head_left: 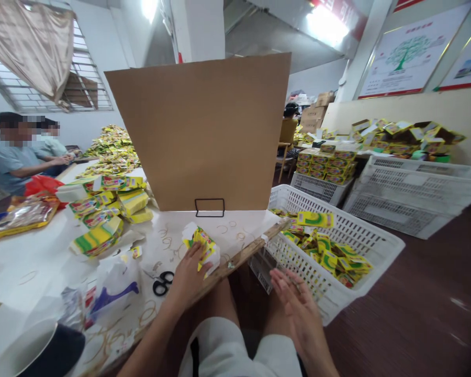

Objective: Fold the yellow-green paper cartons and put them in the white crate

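Near the table's front edge lies a small yellow and white carton [207,247] with its white end flaps out. My left hand [190,267] grips it, fingers bent over its near side. My right hand [296,296] hangs over my lap beside the white plastic crate [380,250], palm turned inward. Its fingers are stretched out and nothing shows in them. Several yellow and green cartons [339,256] lie jumbled in that crate. Black-handled scissors [163,283] rest on the table left of my left hand.
A large brown cardboard sheet [204,136] stands upright behind a black wire holder [209,208]. Stacked flat cartons [98,238] and loose rubber bands [147,312] lie on the table. A dark cup [55,351] stands front left. Co-workers [11,157] sit at the left.
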A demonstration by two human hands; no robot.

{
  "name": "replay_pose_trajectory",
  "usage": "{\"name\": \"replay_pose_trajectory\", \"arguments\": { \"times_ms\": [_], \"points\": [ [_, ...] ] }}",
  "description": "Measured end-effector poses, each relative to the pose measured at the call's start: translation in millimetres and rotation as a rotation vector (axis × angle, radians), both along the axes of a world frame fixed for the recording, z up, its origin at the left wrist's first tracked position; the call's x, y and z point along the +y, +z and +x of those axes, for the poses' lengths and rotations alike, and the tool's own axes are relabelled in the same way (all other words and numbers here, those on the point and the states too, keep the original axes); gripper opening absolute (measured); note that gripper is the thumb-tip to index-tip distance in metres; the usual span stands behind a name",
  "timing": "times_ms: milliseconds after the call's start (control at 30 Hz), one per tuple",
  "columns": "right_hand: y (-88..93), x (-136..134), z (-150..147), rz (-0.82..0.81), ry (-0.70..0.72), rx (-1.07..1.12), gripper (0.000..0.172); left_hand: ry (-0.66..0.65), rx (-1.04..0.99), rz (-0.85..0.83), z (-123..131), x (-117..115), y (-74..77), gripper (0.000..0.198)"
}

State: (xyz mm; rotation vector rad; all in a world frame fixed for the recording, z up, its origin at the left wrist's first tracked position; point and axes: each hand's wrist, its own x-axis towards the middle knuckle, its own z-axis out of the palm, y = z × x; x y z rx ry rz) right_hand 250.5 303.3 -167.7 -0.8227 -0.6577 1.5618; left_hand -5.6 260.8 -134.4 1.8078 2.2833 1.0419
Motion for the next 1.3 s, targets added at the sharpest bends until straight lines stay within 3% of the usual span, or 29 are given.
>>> {"name": "replay_pose_trajectory", "arguments": {
  "times_ms": [167,333,400,467,533,633,767,867,967,1033,1100,1200,1300],
  "points": [
    [-9.3,-19.6,-18.6,-0.068,0.148,-0.039,0.036,-0.039,0.022,-0.010,-11.7,-8.8,1.1,0.026],
    [3.0,-31.0,-26.7,-0.088,0.270,-0.058,0.035,-0.022,0.057,0.151,3.3,-24.4,9.6,0.030],
    [8.1,-34.5,-28.1,-0.110,0.313,-0.037,0.040,-0.140,0.107,0.302,22.5,-35.3,8.4,0.028],
    [11.2,-36.2,-28.3,-0.111,0.342,-0.003,0.042,-0.457,0.222,0.554,46.1,-46.3,4.8,0.024],
    [12.5,-35.5,-27.2,-0.086,0.327,0.012,0.036,-0.675,0.271,0.593,67.2,-54.0,0.3,0.023],
    [13.6,-31.8,-24.3,-0.063,0.265,-0.010,0.030,-0.740,0.232,0.512,83.0,-57.0,-6.5,0.026],
    [17.2,-28.3,-21.8,-0.062,0.207,-0.068,0.036,-0.791,0.149,0.393,81.4,-56.1,-11.8,0.032],
    [17.4,-28.9,-22.2,-0.029,0.221,-0.105,0.038,-0.679,-0.139,0.360,79.9,-56.7,-11.0,0.038],
    [12.3,-32.8,-26.6,-0.009,0.297,-0.073,0.034,-0.422,-0.755,0.358,82.0,-53.4,-5.0,0.052],
    [8.0,-36.9,-31.4,-0.019,0.380,-0.023,0.031,-0.421,-1.200,0.205,83.8,-49.4,1.7,0.057],
    [5.0,-40.8,-35.8,-0.038,0.444,0.032,0.029,-0.514,-1.484,0.020,85.2,-46.3,8.7,0.058],
    [4.7,-43.2,-38.5,-0.035,0.450,0.032,0.028,-0.569,-1.590,-0.049,86.3,-44.1,14.5,0.055],
    [7.5,-41.6,-36.8,0.021,0.420,-0.060,0.027,-0.504,-1.551,-0.001,86.9,-42.5,12.2,0.047]
  ]
}}
